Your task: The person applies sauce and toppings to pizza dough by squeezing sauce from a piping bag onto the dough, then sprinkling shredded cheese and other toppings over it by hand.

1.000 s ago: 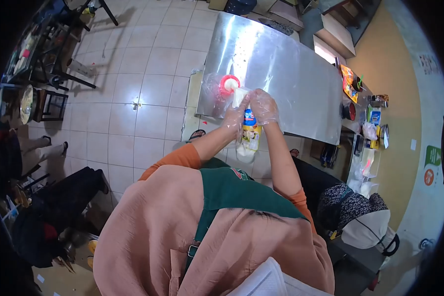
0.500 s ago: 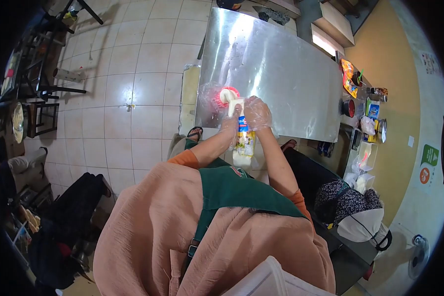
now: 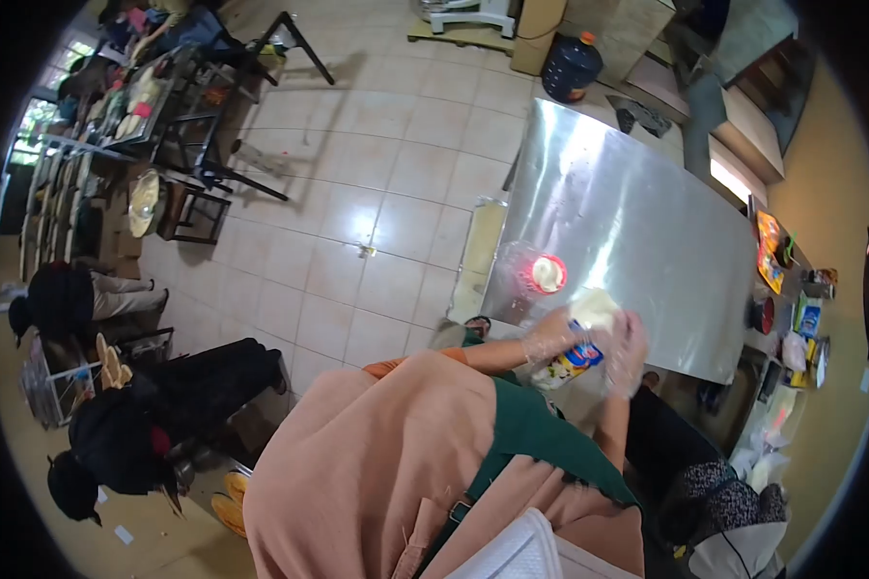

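A soft pouch with blue, yellow and white print (image 3: 579,357) is between my hands at the front edge of the metal table (image 3: 637,212). Its pale upper end is tilted toward the tabletop. My left hand (image 3: 550,335), in a clear plastic glove, is closed around the pouch's left side. My right hand (image 3: 628,349), gloved the same way, grips its right side near the upper part; some fingers are blurred. Just beyond my left hand stands a clear plastic container with a pinkish-red rim (image 3: 534,278), holding thick white cream. The pouch is apart from it.
A blue water jug (image 3: 572,68) stands on the floor past the table's far end. Packets, including an orange bag (image 3: 770,251), line the shelf at right. A person in black (image 3: 203,396) is at left, and another person's patterned sleeve (image 3: 724,502) is at lower right.
My view has swung left, so the table appears farther right and lower. The pouch has moved away from the red-rimmed container toward the table's front edge, and its upper end has spread wider.
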Demonstrator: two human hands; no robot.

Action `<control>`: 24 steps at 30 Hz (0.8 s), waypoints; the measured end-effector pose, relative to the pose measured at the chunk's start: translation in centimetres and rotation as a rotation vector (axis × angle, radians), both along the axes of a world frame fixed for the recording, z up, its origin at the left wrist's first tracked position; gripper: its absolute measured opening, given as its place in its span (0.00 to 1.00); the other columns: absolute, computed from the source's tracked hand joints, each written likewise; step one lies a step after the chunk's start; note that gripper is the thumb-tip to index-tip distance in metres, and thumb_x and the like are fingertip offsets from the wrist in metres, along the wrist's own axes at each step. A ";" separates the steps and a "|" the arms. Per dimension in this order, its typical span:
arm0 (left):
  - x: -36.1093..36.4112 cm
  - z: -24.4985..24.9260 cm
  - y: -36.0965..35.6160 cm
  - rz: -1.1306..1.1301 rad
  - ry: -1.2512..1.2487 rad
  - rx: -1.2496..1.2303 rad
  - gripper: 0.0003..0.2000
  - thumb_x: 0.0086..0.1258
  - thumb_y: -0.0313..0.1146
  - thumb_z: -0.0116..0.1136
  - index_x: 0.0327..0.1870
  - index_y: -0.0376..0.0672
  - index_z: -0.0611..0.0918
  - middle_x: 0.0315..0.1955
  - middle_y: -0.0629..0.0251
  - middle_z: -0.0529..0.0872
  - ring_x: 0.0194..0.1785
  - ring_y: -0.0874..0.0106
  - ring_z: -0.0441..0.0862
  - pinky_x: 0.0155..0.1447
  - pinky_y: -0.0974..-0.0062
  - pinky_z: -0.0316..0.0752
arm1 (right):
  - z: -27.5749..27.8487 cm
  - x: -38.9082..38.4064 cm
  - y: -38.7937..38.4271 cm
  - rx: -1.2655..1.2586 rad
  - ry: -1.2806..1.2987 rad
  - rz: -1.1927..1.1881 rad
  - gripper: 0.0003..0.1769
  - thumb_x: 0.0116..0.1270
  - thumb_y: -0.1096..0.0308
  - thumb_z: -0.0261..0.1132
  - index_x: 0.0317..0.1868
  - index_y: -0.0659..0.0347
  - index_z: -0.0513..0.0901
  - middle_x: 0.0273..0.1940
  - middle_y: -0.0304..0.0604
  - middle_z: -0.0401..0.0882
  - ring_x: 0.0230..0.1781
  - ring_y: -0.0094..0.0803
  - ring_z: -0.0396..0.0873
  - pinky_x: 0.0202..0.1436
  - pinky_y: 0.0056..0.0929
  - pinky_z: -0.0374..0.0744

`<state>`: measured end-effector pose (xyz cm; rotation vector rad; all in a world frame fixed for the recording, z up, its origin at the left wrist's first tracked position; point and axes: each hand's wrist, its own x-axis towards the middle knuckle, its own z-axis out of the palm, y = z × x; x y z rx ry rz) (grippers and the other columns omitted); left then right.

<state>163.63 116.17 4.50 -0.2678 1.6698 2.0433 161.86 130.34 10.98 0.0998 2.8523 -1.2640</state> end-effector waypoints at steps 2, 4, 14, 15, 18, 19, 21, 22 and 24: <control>-0.6 3.6 -1.2 -0.238 0.185 0.006 0.30 0.50 0.52 0.75 0.48 0.38 0.82 0.37 0.58 0.87 0.41 0.73 0.84 0.49 0.72 0.78 | 2.2 2.5 1.8 -0.043 0.035 -0.039 0.13 0.73 0.63 0.55 0.37 0.67 0.76 0.30 0.45 0.74 0.33 0.30 0.72 0.39 0.30 0.72; -0.8 6.7 -1.1 -0.397 0.322 0.059 0.30 0.49 0.49 0.76 0.49 0.38 0.82 0.37 0.58 0.88 0.41 0.73 0.84 0.50 0.73 0.77 | 3.0 5.3 4.3 -0.171 0.062 -0.056 0.14 0.73 0.63 0.55 0.36 0.67 0.75 0.30 0.42 0.73 0.33 0.25 0.70 0.38 0.27 0.71; 4.5 3.3 13.0 -1.102 0.338 -0.061 0.13 0.57 0.35 0.68 0.40 0.39 0.84 0.34 0.58 0.86 0.39 0.67 0.83 0.45 0.68 0.77 | 11.1 23.7 12.9 -0.275 0.227 -0.674 0.15 0.74 0.60 0.55 0.36 0.63 0.77 0.31 0.36 0.74 0.33 0.22 0.70 0.39 0.26 0.72; 5.9 4.0 13.4 -1.113 0.793 -0.185 0.11 0.58 0.35 0.68 0.38 0.39 0.84 0.33 0.60 0.86 0.37 0.67 0.83 0.44 0.68 0.77 | 11.1 26.9 13.7 -0.384 0.219 -0.727 0.15 0.74 0.60 0.55 0.36 0.64 0.77 0.31 0.35 0.74 0.34 0.21 0.70 0.41 0.25 0.72; 10.5 -2.8 16.9 -1.271 0.689 -0.306 0.12 0.67 0.39 0.63 0.39 0.38 0.83 0.30 0.64 0.86 0.33 0.74 0.82 0.41 0.75 0.76 | 12.7 37.7 15.3 -0.599 0.427 -1.008 0.12 0.74 0.64 0.57 0.37 0.64 0.78 0.32 0.30 0.74 0.35 0.17 0.69 0.42 0.22 0.72; 10.9 -5.4 18.0 -1.413 0.740 -0.332 0.11 0.70 0.39 0.61 0.39 0.38 0.83 0.31 0.64 0.86 0.34 0.77 0.81 0.39 0.78 0.75 | 12.6 41.9 15.8 -0.468 0.459 -1.126 0.12 0.74 0.64 0.57 0.37 0.64 0.78 0.32 0.30 0.74 0.35 0.16 0.69 0.42 0.21 0.72; 13.4 -10.6 19.2 -1.391 0.539 -0.198 0.11 0.71 0.39 0.60 0.40 0.39 0.82 0.31 0.65 0.85 0.34 0.78 0.80 0.39 0.79 0.75 | 12.2 49.9 16.0 -0.231 0.495 -1.299 0.12 0.74 0.64 0.57 0.37 0.65 0.78 0.32 0.29 0.74 0.35 0.15 0.69 0.42 0.20 0.72; 12.5 -10.1 21.3 -1.370 0.417 -0.135 0.11 0.71 0.39 0.60 0.40 0.40 0.81 0.32 0.65 0.85 0.34 0.78 0.80 0.39 0.80 0.75 | 12.9 50.6 17.2 -0.217 0.522 -1.411 0.12 0.74 0.64 0.57 0.38 0.64 0.78 0.32 0.32 0.75 0.34 0.18 0.70 0.42 0.22 0.73; 15.5 -9.0 23.5 -1.451 0.391 -0.177 0.10 0.71 0.39 0.59 0.41 0.41 0.80 0.34 0.65 0.85 0.35 0.78 0.79 0.40 0.80 0.74 | 11.6 57.4 17.3 -0.186 0.591 -1.620 0.13 0.74 0.62 0.56 0.40 0.64 0.79 0.30 0.37 0.77 0.33 0.22 0.73 0.40 0.27 0.74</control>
